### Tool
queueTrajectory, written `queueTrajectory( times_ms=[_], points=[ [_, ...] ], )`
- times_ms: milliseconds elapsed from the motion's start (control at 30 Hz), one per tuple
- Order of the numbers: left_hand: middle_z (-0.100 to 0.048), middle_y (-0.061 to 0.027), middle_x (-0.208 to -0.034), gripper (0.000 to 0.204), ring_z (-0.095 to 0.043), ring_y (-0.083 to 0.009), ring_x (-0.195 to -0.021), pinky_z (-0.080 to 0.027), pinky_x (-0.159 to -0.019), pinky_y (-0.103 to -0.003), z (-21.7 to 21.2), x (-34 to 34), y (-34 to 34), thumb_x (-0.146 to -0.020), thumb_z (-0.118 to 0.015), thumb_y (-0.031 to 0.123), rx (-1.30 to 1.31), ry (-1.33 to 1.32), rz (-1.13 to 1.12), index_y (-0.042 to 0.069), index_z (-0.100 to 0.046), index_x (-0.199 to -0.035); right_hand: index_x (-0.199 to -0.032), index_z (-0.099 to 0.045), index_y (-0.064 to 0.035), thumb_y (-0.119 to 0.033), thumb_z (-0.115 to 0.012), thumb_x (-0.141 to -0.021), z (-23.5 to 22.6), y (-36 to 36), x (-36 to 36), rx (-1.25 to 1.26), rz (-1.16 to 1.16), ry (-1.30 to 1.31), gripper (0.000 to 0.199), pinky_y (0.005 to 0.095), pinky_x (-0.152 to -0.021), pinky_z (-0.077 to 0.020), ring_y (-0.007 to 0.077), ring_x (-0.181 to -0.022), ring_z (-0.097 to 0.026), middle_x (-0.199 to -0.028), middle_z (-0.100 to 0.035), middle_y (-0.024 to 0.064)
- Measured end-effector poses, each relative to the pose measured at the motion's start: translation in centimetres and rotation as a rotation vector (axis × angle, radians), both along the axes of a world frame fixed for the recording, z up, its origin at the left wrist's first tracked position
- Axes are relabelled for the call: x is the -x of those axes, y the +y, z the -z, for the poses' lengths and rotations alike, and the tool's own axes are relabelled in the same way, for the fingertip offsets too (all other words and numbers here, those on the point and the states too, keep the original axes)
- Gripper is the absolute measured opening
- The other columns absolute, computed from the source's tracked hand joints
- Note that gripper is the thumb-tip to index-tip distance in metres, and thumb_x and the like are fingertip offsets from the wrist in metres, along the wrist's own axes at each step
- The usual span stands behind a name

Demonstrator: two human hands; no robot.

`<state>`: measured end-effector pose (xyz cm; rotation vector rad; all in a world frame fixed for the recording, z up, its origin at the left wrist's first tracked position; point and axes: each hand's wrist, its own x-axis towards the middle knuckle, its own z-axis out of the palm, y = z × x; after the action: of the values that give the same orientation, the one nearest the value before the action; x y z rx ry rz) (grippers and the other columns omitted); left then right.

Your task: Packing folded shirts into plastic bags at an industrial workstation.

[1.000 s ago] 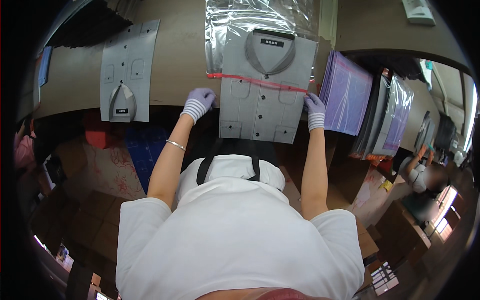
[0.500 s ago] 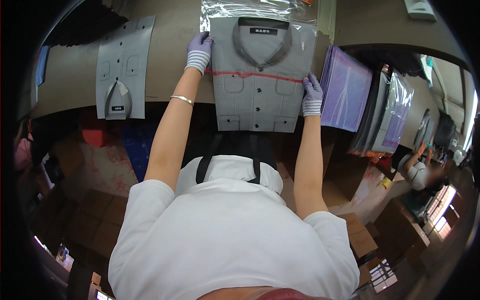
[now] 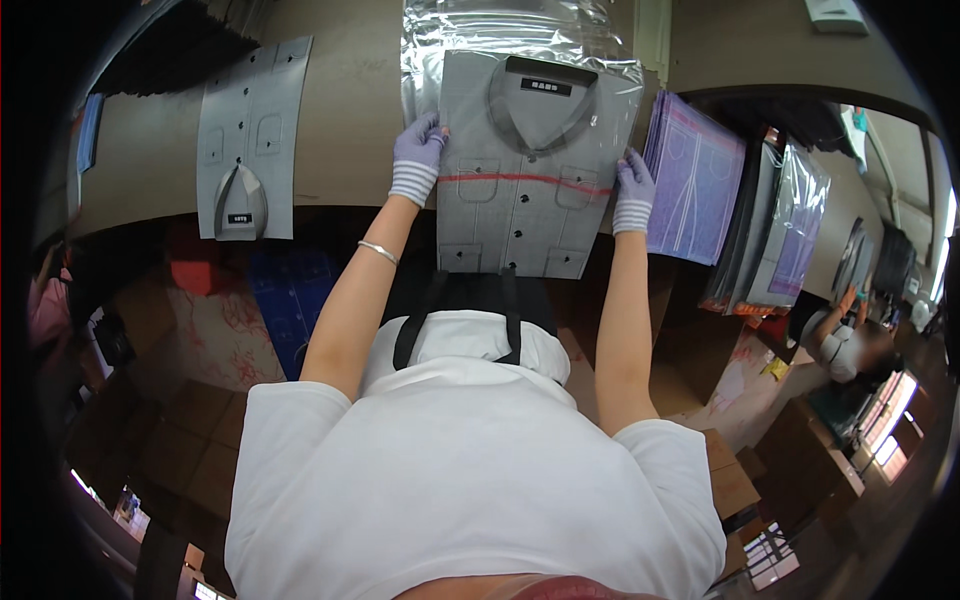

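A folded grey shirt (image 3: 525,160) with dark buttons lies on the brown table (image 3: 350,130), its collar end inside a clear plastic bag (image 3: 520,40). A red strip of the bag crosses the shirt at chest height. My left hand (image 3: 418,158), in a purple glove with a striped cuff, grips the shirt's left edge. My right hand (image 3: 632,190), gloved the same way, grips its right edge. The shirt's lower end hangs over the table's near edge.
A second folded grey shirt (image 3: 248,140) lies flat to the left. A stack of purple-lined card sheets (image 3: 695,190) sits to the right, with bagged items (image 3: 790,230) beyond. Another person (image 3: 850,350) is at the far right. Cardboard boxes (image 3: 200,440) stand on the floor.
Both my hands have pushed the grey shirt away from me, so its collar end has slid deeper into the clear bag. My left hand moved up along the edge.
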<state>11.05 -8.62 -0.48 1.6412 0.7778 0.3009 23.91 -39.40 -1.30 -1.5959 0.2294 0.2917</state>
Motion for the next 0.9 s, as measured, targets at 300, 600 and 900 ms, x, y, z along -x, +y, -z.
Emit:
queueTrajectory(
  times_ms=[300, 600, 900],
  points=[
    [-0.059, -0.0043, -0.079, 0.014, -0.051, -0.0087, -0.071, -0.043, -0.067, -0.023, 1.4, 13.2, -3.5, -0.081, -0.054, 0.005, 0.16, 0.16, 0.307, -0.003, -0.057, -0.093, -0.113, -0.05, 0.0058, -0.008, -0.058, -0.082, 4.1, -7.0, 17.5, 0.013, 0.108, 0.179, 0.034, 0.0278, -0.086, -0.0422, 0.018, -0.101, -0.052, -0.111, -0.054, 0.0125],
    [-0.063, -0.0108, -0.085, 0.028, -0.058, -0.0168, -0.07, -0.048, -0.064, -0.028, 5.3, 20.8, -1.1, -0.072, -0.054, -0.001, 0.299, 0.379, 0.725, -0.002, -0.055, -0.1, -0.093, -0.057, -0.0007, -0.004, -0.049, -0.084, 3.4, -7.0, 23.4, 0.024, -0.035, 0.429, 0.012, 0.0254, -0.06, -0.0479, 0.0148, -0.068, -0.059, -0.081, -0.061, 0.0089],
    [-0.061, -0.0129, -0.099, 0.03, -0.061, -0.0245, -0.085, -0.051, -0.071, -0.034, 0.5, 16.1, 5.3, -0.088, -0.048, 0.026, 0.599, 0.475, 0.009, 0.003, -0.051, -0.106, -0.1, -0.057, -0.0035, -0.019, -0.056, -0.078, -4.1, 7.8, 4.6, 0.518, -0.438, -0.351, 0.027, 0.0326, -0.078, -0.045, 0.0251, -0.087, -0.06, -0.091, -0.061, 0.0138]
  ],
)
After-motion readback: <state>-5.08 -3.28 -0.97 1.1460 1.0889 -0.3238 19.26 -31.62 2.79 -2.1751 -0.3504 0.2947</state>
